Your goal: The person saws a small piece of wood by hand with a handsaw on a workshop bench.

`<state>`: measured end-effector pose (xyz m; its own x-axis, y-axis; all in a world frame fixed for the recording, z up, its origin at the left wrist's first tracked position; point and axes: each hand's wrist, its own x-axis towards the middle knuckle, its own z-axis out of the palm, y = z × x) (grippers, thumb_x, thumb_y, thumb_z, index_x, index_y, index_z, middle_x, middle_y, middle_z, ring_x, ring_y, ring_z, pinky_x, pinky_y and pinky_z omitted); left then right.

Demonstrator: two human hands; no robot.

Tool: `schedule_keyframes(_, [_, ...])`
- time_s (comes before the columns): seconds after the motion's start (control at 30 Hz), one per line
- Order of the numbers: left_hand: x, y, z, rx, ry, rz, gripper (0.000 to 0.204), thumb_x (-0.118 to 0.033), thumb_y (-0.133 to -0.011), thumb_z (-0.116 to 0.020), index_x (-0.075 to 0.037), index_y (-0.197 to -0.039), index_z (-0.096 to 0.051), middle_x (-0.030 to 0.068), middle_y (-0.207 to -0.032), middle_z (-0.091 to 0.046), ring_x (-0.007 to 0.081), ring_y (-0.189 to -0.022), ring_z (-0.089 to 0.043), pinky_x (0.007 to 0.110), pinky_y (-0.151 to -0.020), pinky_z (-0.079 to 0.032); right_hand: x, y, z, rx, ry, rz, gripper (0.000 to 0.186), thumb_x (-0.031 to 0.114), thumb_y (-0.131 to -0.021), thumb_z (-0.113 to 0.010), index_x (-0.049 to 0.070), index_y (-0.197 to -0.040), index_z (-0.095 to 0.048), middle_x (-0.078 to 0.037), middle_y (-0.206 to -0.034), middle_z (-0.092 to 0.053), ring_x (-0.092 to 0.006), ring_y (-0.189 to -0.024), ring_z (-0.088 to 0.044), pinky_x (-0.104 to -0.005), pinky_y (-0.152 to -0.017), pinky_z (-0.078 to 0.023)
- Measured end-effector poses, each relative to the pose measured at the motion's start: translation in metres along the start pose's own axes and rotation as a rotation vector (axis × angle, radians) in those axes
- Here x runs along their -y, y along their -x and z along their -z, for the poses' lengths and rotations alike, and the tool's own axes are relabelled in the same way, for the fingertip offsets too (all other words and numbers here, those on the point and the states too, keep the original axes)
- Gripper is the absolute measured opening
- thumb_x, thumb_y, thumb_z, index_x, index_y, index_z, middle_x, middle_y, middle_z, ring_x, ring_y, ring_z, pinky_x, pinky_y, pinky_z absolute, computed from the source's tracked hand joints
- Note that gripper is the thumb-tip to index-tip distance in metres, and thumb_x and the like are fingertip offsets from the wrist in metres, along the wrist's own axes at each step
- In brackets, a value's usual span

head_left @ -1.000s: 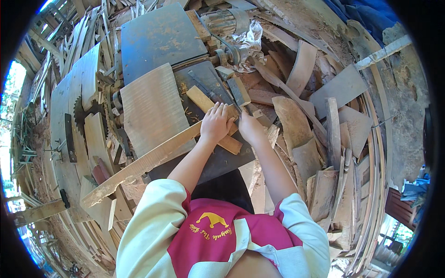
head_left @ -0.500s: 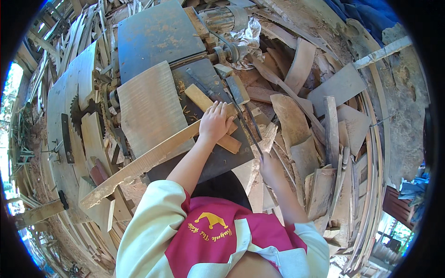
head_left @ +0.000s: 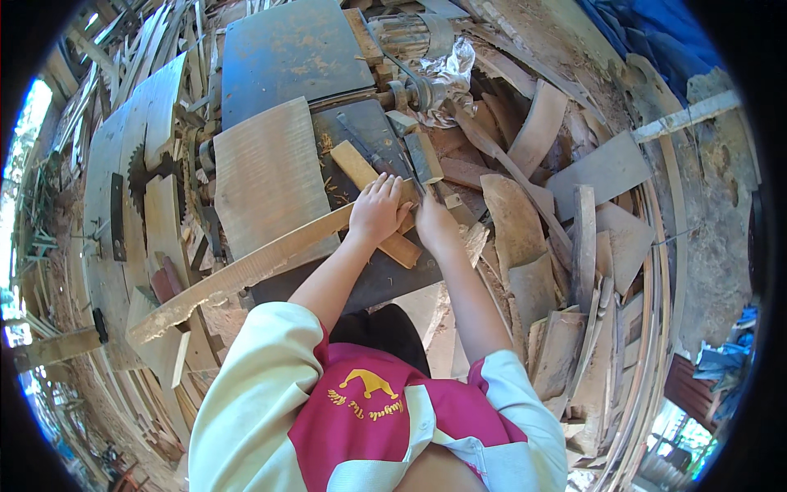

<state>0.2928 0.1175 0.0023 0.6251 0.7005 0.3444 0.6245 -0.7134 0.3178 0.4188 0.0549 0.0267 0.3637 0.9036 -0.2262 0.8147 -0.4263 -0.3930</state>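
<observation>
My left hand point(head_left: 378, 210) presses over the right end of a long wooden plank point(head_left: 266, 256), its fingers draped across the edge. The plank slants down to the left, its lower edge rough. It crosses a short wooden block point(head_left: 354, 166) lying on the dark machine table point(head_left: 361, 287). Closed beside the plank's right end is my right hand point(head_left: 434, 221), on a long, thin dark-bladed tool point(head_left: 410, 168). The tool points away from me past the plank's end; my hand hides its handle, and its exact kind is unclear.
A wide thin board point(head_left: 270, 180) lies left of the block, before a large metal plate point(head_left: 295, 57). A toothed circular saw blade point(head_left: 135, 176) stands at the left. A motor point(head_left: 402, 37) with a belt is at the back. Wood offcuts point(head_left: 525, 213) heap up on the right.
My right hand has moved forward and left with the dark-bladed tool, up to the plank's end. My left hand stays on the plank. The whole view has shifted slightly.
</observation>
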Motion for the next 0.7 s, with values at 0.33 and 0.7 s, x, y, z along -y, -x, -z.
schedule_keyframes(0.33, [0.002,0.001,0.004,0.018,0.020,-0.003,0.051,-0.036,-0.083,-0.051,0.001,-0.117,-0.048,0.0161,-0.116,-0.053,0.0276,-0.115,-0.046,0.037,-0.097,-0.035,-0.043,0.138,0.015,0.110,0.032,-0.198,0.023,0.024,-0.089,-0.043,0.001,-0.091,-0.048,-0.025,-0.075,-0.058,-0.0431,-0.071,-0.056,-0.0520,-0.063,-0.042])
schedule_keyframes(0.7, [-0.001,-0.003,0.001,0.011,0.006,-0.024,0.051,-0.036,-0.082,-0.053,0.001,-0.117,-0.048,0.0151,-0.116,-0.054,0.0276,-0.114,-0.046,0.036,-0.097,-0.035,-0.008,0.001,-0.001,-0.060,-0.016,0.009,0.019,0.018,-0.085,-0.039,0.002,-0.090,-0.048,-0.024,-0.078,-0.060,-0.0411,-0.075,-0.058,-0.0506,-0.067,-0.045])
